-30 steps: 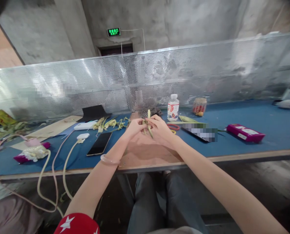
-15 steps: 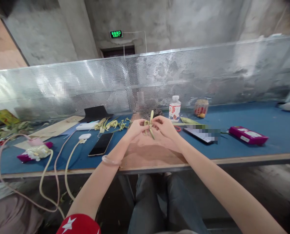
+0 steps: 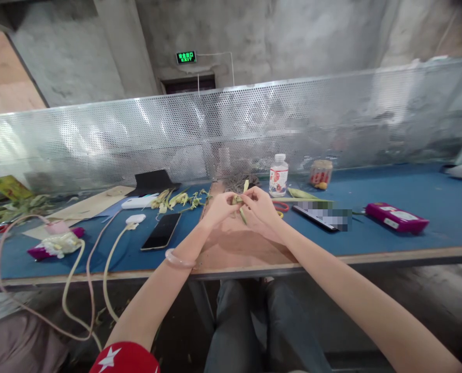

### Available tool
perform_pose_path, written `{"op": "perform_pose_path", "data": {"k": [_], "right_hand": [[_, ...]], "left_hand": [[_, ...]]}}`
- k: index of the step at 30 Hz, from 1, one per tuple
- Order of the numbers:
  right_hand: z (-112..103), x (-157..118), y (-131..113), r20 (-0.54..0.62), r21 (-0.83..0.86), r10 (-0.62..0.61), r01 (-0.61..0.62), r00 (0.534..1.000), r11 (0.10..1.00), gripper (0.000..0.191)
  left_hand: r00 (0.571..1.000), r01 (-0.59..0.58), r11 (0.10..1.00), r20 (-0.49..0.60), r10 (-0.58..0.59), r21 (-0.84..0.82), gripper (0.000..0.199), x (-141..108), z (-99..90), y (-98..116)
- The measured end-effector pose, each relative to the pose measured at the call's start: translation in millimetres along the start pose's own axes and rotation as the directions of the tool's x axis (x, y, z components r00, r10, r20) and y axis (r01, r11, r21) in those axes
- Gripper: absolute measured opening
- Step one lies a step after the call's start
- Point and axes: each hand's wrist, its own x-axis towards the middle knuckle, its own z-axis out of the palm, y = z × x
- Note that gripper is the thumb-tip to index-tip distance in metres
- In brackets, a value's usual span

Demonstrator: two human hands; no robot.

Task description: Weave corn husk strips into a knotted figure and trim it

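Note:
Above the brown board (image 3: 246, 248) my two hands meet around a folded strip of pale green leaf (image 3: 246, 185). One end pokes up between the fingers; another points down below them. My left hand (image 3: 220, 208) pinches it from the left, and a pale bangle circles that wrist. From the other side my right hand (image 3: 262, 204) grips the strip with thumb and fingertips. Most of the folded middle is hidden by the fingers. Just right of my right hand lies a red-handled tool (image 3: 281, 207), probably scissors. Behind the hands sits a greyish tangle of thin strands (image 3: 236, 181).
Leaf scraps (image 3: 180, 198) and a dark phone (image 3: 161, 232) lie left, with cables (image 3: 109, 269) hanging over the edge. To the right are a white bottle (image 3: 278, 176), a jar (image 3: 321, 175), another phone (image 3: 314, 216) and a purple pack (image 3: 396, 217). Another person's leg (image 3: 19, 342) shows lower left.
My hands have drawn closer together and cover more of the folded strip. Its upper end sticks out less. More of the red-handled tool shows.

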Motion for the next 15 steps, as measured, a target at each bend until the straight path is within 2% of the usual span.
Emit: {"op": "perform_pose_path", "data": {"k": [6, 9, 15], "right_hand": [[4.2, -0.4, 2.2, -0.050, 0.011, -0.004, 0.004, 0.999, 1.000, 0.019], [5.7, -1.0, 6.3, -0.022, -0.010, -0.029, 0.029, 0.999, 1.000, 0.019], [4.5, -0.8, 8.0, 0.030, -0.095, -0.048, 0.051, 0.998, 0.994, 0.021]], "left_hand": [[1.000, 0.005, 0.996, 0.012, -0.004, -0.091, 0.027, 0.9, 2.5, -0.4], [0.999, 0.025, 0.990, 0.022, -0.023, -0.135, 0.025, 0.6, 3.2, -0.3], [1.000, 0.002, 0.995, 0.000, -0.002, -0.099, 0.019, 0.0, 2.6, -0.8]]}}
